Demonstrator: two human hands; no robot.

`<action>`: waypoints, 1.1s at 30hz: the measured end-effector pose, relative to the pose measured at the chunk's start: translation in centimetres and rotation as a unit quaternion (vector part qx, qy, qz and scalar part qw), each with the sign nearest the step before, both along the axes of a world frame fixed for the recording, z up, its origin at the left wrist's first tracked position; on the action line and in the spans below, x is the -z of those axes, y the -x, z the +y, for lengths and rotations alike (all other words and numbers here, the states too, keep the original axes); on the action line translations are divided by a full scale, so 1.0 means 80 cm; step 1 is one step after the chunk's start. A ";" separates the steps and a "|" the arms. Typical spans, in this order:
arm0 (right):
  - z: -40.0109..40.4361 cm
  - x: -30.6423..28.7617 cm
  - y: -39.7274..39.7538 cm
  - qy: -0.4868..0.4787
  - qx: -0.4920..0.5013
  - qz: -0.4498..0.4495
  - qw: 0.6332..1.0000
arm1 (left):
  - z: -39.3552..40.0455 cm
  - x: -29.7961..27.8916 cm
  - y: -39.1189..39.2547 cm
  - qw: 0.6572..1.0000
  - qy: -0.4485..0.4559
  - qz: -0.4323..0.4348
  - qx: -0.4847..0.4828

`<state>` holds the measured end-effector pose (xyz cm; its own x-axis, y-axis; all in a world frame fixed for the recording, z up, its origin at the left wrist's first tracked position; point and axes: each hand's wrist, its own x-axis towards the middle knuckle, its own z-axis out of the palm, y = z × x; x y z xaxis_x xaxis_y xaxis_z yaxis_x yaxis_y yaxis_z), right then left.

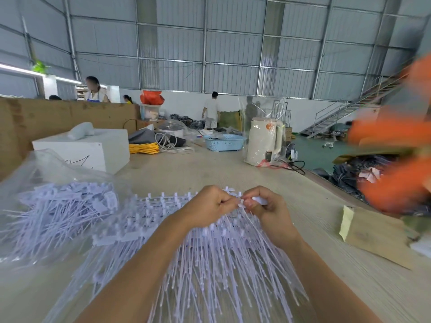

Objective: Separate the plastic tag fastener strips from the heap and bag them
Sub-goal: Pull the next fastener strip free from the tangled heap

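Left hand (pixel 211 205) and right hand (pixel 268 207) pinch one fastener strip (pixel 242 201) at its stiffer head bar above the heap (pixel 210 264); light, springy tails likely tangle.

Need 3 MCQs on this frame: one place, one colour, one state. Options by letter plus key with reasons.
1. Where does the clear plastic bag of white fastener strips lie?
A. left of the hands
B. right of the hands
C. inside the basket

2. What colour is the perforated plastic basket far back on the table?
A. red
B. light blue
C. black

3. What are the left hand and right hand doing?
A. resting flat and open
B. both pinching a strip at the top of the white fastener heap
C. lifting the cream electric kettle

Key: 1 A, the bag sits at the left edge; 2 B, its walls are pale blue; 3 B, curled fingers of both meet on a white piece.
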<state>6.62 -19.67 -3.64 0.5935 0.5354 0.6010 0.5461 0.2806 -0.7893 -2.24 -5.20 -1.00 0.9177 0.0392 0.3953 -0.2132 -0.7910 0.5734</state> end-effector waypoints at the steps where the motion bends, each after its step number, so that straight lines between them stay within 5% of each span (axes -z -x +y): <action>1: 0.000 0.000 -0.001 -0.005 -0.004 0.006 1.000 | 0.001 0.000 0.000 1.000 0.026 0.001 0.005; 5: -0.001 0.003 -0.004 0.006 -0.041 0.069 0.997 | 0.002 0.000 0.000 0.998 0.050 0.017 0.016; 11: -0.002 -0.007 -0.004 -0.079 -0.154 0.260 0.950 | -0.005 -0.004 -0.001 0.972 0.230 0.004 0.043; 14: -0.007 -0.008 -0.015 -0.128 -0.107 0.329 0.929 | -0.003 -0.004 -0.002 0.953 0.296 -0.016 0.053; 18: -0.011 -0.008 -0.022 -0.119 -0.029 0.329 0.936 | -0.002 0.001 -0.007 0.970 0.233 -0.066 -0.019; 24: -0.011 -0.024 -0.013 -0.160 -0.111 0.416 0.888 | -0.002 -0.005 -0.012 0.995 0.039 0.001 -0.094; 30: 0.003 -0.020 0.006 0.018 -0.030 0.343 0.939 | -0.013 -0.021 -0.002 0.994 -0.037 0.098 -0.034; 33: 0.011 -0.011 0.019 0.079 -0.023 0.255 0.963 | -0.017 -0.023 0.000 0.994 -0.064 0.069 -0.046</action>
<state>5.07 -18.79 -2.76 0.7629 0.6297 0.1466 0.0660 0.1496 -0.9865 -2.23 -6.56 0.83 0.9586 0.0831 0.2723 -0.0622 -0.8722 0.4852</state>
